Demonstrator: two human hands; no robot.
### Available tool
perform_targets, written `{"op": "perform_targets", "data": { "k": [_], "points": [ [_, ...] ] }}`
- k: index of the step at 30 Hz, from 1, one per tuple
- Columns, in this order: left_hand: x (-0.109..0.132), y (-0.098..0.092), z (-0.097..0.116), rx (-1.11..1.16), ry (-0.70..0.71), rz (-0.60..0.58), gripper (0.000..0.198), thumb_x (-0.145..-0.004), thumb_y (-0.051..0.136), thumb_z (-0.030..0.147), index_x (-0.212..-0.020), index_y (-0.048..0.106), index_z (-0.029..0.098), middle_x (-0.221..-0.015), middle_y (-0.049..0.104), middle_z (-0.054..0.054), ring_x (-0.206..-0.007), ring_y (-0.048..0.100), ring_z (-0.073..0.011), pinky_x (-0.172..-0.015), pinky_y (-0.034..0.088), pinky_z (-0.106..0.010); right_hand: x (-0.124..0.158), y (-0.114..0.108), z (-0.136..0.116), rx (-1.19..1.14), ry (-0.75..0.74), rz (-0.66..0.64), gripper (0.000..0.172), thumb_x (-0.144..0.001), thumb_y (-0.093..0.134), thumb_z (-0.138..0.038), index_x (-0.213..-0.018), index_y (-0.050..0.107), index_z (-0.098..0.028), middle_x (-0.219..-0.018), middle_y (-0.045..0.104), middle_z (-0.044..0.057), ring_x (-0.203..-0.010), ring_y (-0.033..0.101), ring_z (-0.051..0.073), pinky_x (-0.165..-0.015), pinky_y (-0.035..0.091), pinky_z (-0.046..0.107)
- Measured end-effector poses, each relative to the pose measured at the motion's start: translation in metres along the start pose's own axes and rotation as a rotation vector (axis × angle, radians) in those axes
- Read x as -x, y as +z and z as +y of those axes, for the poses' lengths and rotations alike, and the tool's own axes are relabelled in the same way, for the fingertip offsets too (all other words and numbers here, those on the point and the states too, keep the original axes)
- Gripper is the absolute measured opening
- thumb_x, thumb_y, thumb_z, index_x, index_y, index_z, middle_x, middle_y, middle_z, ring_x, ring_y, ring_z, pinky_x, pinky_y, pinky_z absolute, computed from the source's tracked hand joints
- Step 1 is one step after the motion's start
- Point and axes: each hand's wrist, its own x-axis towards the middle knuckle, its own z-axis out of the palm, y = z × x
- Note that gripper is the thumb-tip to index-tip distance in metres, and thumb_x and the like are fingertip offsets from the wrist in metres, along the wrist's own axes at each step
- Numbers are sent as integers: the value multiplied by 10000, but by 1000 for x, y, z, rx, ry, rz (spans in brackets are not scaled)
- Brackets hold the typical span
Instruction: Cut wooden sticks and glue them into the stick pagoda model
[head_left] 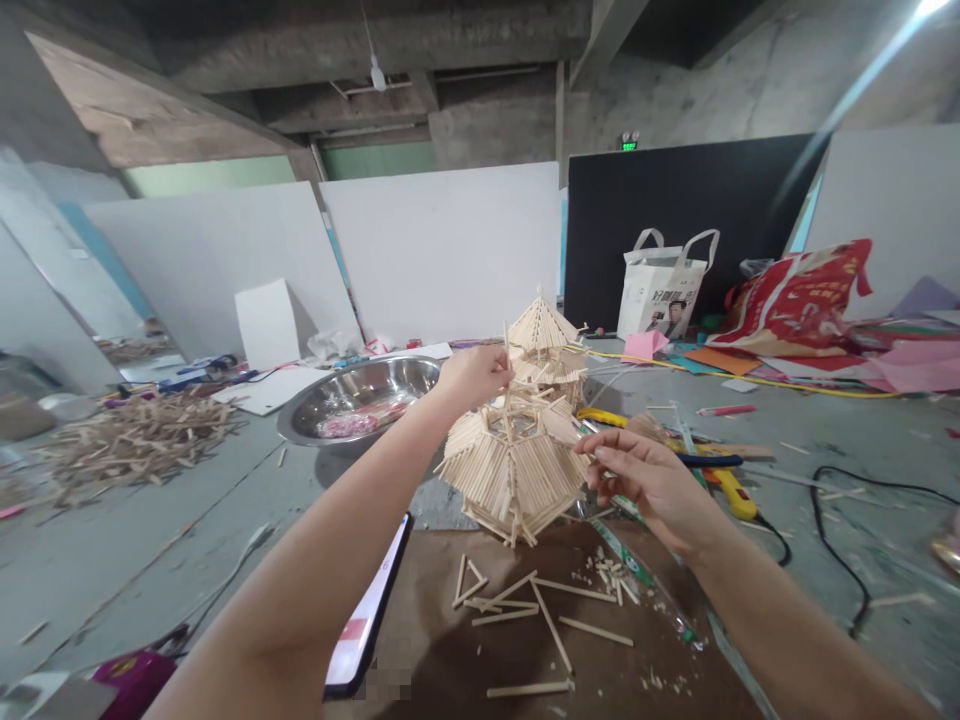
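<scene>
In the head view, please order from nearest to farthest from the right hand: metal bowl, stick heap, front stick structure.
1. Front stick structure, just beside the right hand.
2. Metal bowl, farther left.
3. Stick heap, at the far left.

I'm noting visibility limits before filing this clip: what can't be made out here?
All in the head view:
Black-edged phone with lit screen: partly covered by the left forearm.
Pointed tower of pale wooden sticks: lower part hidden behind the nearer sloping-roofed wooden-stick model.
Right hand: anything it pinches is too small and blurred to tell.
White two-handled carrier bag: contents hidden by its walls.
Shiny round thing: cut off by the right edge.
</scene>
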Motion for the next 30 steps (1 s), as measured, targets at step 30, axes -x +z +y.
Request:
{"op": "perform_targets", "data": {
  "k": [30],
  "points": [
    [0,-1,4,-49,-11,-2,165,-657,496,328,-701,608,215,-664,631,9,-606,541,-134,-513,315,-234,-3,0,3,42,12,-23,176,-679,584,-335,-768,598,-183,-563,549,-17,-516,486,75,-488,391,197]
  ]
}}
